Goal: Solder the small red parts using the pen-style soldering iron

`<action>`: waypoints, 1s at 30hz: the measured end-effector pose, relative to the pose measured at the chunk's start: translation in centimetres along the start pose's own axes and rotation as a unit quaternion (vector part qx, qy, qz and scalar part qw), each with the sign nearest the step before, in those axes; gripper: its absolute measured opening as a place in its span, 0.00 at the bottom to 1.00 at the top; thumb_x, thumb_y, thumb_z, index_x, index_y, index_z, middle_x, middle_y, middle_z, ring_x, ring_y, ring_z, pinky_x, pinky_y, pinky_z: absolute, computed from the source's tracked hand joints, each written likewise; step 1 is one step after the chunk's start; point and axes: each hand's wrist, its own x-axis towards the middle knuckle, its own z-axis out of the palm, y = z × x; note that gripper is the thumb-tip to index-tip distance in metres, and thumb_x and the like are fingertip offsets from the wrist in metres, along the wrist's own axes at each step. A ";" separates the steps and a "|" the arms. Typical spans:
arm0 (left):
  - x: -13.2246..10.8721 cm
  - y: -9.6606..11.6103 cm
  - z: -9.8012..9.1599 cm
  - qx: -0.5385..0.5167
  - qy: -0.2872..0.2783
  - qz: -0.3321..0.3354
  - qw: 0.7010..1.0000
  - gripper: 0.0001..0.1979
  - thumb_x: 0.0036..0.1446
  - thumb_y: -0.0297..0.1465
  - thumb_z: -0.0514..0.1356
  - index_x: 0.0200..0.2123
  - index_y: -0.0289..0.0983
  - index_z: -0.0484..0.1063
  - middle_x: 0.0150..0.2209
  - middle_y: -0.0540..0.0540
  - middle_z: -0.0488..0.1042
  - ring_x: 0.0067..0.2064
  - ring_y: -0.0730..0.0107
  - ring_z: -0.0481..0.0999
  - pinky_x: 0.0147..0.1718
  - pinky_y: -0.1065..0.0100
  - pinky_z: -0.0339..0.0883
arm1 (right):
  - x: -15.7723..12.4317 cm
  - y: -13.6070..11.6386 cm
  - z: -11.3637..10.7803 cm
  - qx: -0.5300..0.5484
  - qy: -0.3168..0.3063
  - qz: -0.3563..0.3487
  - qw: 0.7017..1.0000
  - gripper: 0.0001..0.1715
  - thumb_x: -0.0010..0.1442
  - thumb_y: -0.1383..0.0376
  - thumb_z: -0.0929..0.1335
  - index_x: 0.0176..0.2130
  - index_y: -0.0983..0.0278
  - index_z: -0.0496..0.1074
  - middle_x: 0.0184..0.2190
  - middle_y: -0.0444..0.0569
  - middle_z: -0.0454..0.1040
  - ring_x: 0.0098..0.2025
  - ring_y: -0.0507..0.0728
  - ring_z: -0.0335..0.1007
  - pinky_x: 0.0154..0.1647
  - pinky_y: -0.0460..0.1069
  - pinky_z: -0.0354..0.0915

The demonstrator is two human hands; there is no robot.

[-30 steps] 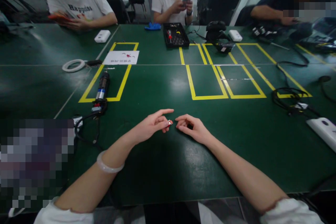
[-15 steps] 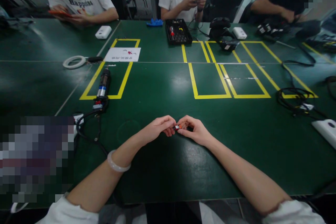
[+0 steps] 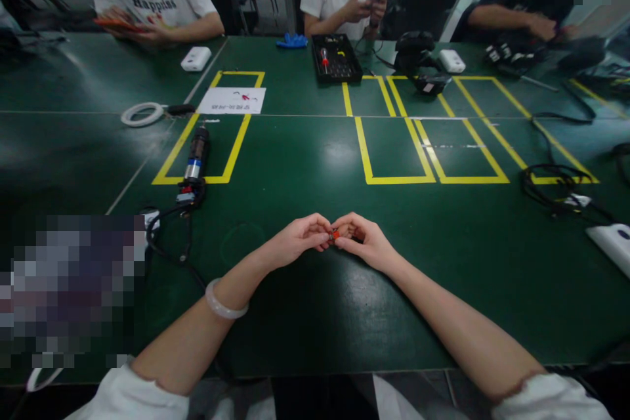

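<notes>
Between my fingertips is a small red-orange piece (image 3: 335, 235) with a greyish part, too small for me to tell its kind. My left hand (image 3: 305, 236) pinches its left side between thumb and fingers. From the right, my right hand (image 3: 363, 236) grips the same piece, fingers curled over it. Both hands meet just above the green table (image 3: 295, 315), and much of the piece is hidden by the fingers. A pale bracelet (image 3: 225, 305) circles my left wrist.
An electric screwdriver (image 3: 195, 154) with a cable lies at left, near a printed sheet (image 3: 232, 100). A black tray (image 3: 337, 59) holds a red screwdriver and small parts. Yellow tape (image 3: 398, 180) marks rectangles. Coiled cables (image 3: 556, 177) lie at right. Several people sit across the table.
The small piece has turned between my fingers, showing more orange and less of its pale face. My left fingers have shifted slightly around it; both hands stay in nearly the same place.
</notes>
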 end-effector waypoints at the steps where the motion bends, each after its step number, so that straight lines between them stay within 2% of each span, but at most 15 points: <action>1: 0.0 -0.1 0.0 -0.004 0.001 0.003 1.000 0.14 0.57 0.35 0.62 0.43 0.34 0.66 0.36 0.48 0.71 0.37 0.73 0.72 0.40 0.67 0.66 | 0.0 0.0 0.0 0.001 0.005 0.006 1.000 0.15 0.58 0.58 0.71 0.43 0.62 0.71 0.33 0.46 0.74 0.34 0.52 0.71 0.36 0.48 0.67; 6: 0.0 -0.2 0.1 0.020 0.005 0.024 1.000 0.13 0.54 0.32 0.64 0.40 0.34 0.67 0.35 0.49 0.70 0.37 0.73 0.71 0.38 0.68 0.66 | 0.1 0.0 0.0 -0.068 0.025 0.004 0.997 0.12 0.58 0.57 0.71 0.36 0.63 0.72 0.29 0.44 0.72 0.29 0.51 0.68 0.33 0.47 0.66; 10: 0.1 -0.3 0.2 0.037 0.030 0.030 0.998 0.14 0.51 0.29 0.66 0.40 0.34 0.66 0.37 0.48 0.71 0.39 0.72 0.72 0.39 0.68 0.66 | 0.1 0.1 0.0 -0.098 0.019 -0.018 0.995 0.09 0.58 0.60 0.71 0.36 0.64 0.71 0.28 0.43 0.70 0.27 0.50 0.65 0.29 0.47 0.64; 17: 0.1 -0.3 0.2 0.064 0.058 0.034 0.996 0.14 0.50 0.30 0.66 0.38 0.34 0.67 0.36 0.47 0.71 0.38 0.72 0.72 0.39 0.68 0.65 | 0.1 -0.2 -0.1 -0.155 0.009 -0.055 0.986 0.08 0.58 0.67 0.70 0.40 0.63 0.70 0.34 0.46 0.72 0.32 0.51 0.69 0.34 0.48 0.66; 25: 0.0 -0.4 0.2 0.076 0.050 0.040 0.995 0.14 0.50 0.31 0.67 0.37 0.34 0.66 0.37 0.46 0.71 0.39 0.70 0.72 0.39 0.68 0.66 | 0.2 -0.6 -0.2 -0.209 0.006 -0.065 0.976 0.07 0.57 0.67 0.71 0.39 0.62 0.71 0.34 0.46 0.72 0.35 0.53 0.69 0.36 0.49 0.64; 27: -0.2 -0.1 0.2 0.084 0.033 0.036 0.995 0.15 0.50 0.32 0.66 0.39 0.34 0.67 0.39 0.45 0.71 0.42 0.68 0.72 0.40 0.67 0.66 | 0.2 -0.6 -0.3 -0.209 0.003 -0.070 0.975 0.07 0.58 0.68 0.70 0.39 0.62 0.71 0.34 0.46 0.72 0.35 0.53 0.68 0.36 0.49 0.64; 30: -0.6 0.9 -0.9 0.126 0.013 0.049 0.991 0.23 0.51 0.35 0.66 0.49 0.38 0.66 0.48 0.42 0.70 0.49 0.64 0.72 0.46 0.63 0.68 | 0.2 -0.5 -0.3 -0.212 0.006 -0.070 0.975 0.08 0.57 0.70 0.70 0.39 0.62 0.70 0.35 0.46 0.72 0.35 0.53 0.68 0.36 0.49 0.64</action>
